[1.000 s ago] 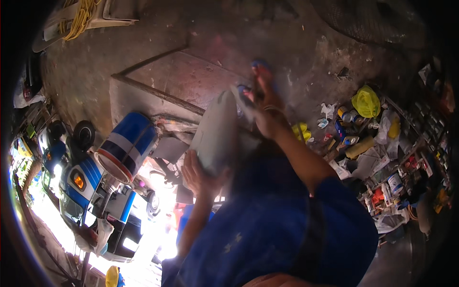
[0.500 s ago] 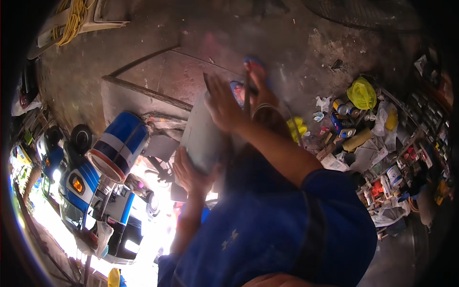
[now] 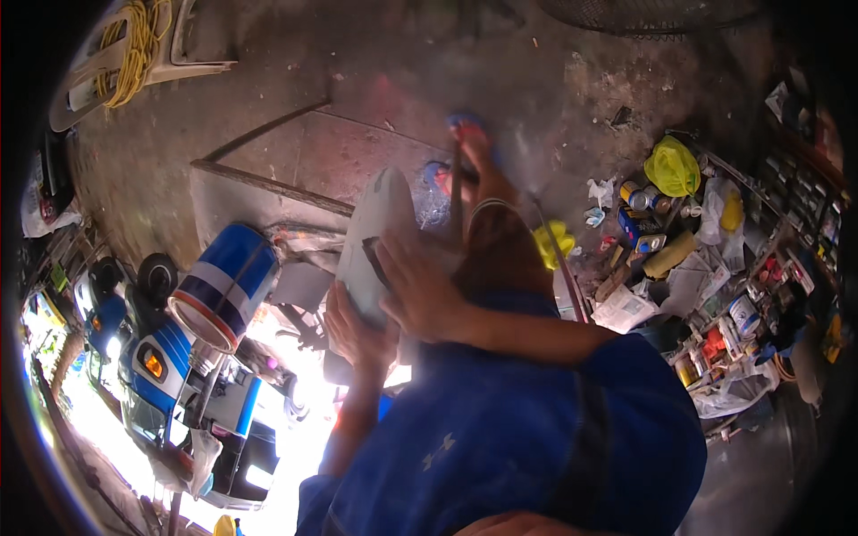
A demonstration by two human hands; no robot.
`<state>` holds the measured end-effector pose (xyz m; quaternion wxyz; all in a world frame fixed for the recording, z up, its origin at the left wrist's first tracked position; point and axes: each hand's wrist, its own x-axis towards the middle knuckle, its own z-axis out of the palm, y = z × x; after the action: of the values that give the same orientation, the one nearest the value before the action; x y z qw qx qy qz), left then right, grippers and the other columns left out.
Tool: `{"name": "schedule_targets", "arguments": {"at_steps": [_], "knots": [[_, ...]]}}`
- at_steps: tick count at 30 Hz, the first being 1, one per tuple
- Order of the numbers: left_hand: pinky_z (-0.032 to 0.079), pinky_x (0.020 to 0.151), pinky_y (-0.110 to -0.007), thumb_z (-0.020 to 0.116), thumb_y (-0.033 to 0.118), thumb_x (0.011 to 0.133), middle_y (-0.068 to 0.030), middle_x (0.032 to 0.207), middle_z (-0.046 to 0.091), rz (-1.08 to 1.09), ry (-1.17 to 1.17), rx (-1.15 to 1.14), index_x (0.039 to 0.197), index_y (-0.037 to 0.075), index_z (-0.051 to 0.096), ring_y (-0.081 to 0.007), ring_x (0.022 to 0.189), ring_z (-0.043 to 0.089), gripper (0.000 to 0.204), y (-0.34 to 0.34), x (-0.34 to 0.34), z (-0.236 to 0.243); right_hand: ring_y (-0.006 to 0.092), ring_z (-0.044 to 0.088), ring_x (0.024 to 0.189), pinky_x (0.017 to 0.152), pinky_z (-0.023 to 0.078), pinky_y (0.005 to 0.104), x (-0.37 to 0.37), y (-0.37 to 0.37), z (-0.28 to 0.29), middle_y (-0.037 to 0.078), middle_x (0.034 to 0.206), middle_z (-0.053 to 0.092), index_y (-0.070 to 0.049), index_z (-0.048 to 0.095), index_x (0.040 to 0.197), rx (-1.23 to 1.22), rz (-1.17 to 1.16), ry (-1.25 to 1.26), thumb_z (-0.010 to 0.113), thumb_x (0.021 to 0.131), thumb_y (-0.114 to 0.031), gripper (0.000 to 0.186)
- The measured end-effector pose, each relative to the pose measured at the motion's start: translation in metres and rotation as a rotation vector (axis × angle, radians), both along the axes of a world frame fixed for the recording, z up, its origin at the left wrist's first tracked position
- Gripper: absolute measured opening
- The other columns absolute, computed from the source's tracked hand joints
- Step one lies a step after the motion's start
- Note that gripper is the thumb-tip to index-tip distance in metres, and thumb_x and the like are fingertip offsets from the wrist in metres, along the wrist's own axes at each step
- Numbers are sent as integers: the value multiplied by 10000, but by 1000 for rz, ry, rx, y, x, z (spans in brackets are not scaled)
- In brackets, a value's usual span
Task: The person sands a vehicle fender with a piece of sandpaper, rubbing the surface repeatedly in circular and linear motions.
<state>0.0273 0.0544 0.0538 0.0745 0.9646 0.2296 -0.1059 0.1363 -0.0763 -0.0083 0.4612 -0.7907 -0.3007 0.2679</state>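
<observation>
A long, pale grey panel [image 3: 374, 214] with a rounded far end is held in front of my body, tilted away from me. My left hand [image 3: 357, 335] wraps round its near left edge, thumb toward the right. Across its right side lies my right hand [image 3: 420, 290], fingers stretched forward and pressing a thin dark piece of sandpaper [image 3: 376, 261] on the surface. Only a narrow strip of the sandpaper shows; the fingers hide the rest. The panel's underside and near end are hidden.
Left of the panel is a blue-and-white drum [image 3: 231, 277], with a blue-and-white vehicle [image 3: 161, 362] beyond it. Cans, papers and a yellow plastic bag [image 3: 672, 167] clutter the right side. A wooden strip [image 3: 268, 183] edges a board on the floor ahead, near a sandalled foot [image 3: 474, 143].
My right hand, with the sandpaper, has slid from the panel's far end back toward me. The far end is now uncovered. My left hand keeps its hold.
</observation>
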Motion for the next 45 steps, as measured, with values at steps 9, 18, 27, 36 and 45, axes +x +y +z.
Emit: {"name": "schedule_targets", "arguments": {"at_steps": [9,18,27,36,45], "knots": [[376,1116,-615,624,766,846,-270,1470,502,16,37,-32,1570,12,366,-482,1324,504,1077,1,-2,4,455,282,1537,1269,205,573,12,9,11,330,1631,302,132,360,1529,-55,-19,-12,503,1042,-313,676],[400,1098,-569,518,655,969,-282,1442,525,-32,-42,-62,1548,-17,405,-478,1301,523,894,5,-2,3,455,204,1572,1292,137,568,14,13,2,314,1655,260,101,310,1581,-336,148,-196,561,996,-356,784],[385,1096,-557,431,459,1053,-305,1436,520,-42,-81,-70,1540,-53,406,-486,1278,528,707,2,-2,2,483,399,1440,1234,270,549,33,16,10,366,1533,401,109,363,1536,-227,157,-346,564,967,-255,705],[334,1155,-545,495,304,1025,-247,1489,508,22,-57,-83,1567,2,390,-439,1380,473,630,-1,12,3,477,377,1481,1258,232,564,34,26,-20,355,1583,369,101,356,1549,-418,117,-311,531,1005,-304,701],[321,1170,-587,484,244,1032,-221,1499,514,95,-80,-134,1559,18,410,-431,1417,457,578,-10,-4,1,494,349,1497,1245,209,622,79,29,-25,339,1587,380,79,378,1547,-552,134,-52,475,1048,-339,659]]}}
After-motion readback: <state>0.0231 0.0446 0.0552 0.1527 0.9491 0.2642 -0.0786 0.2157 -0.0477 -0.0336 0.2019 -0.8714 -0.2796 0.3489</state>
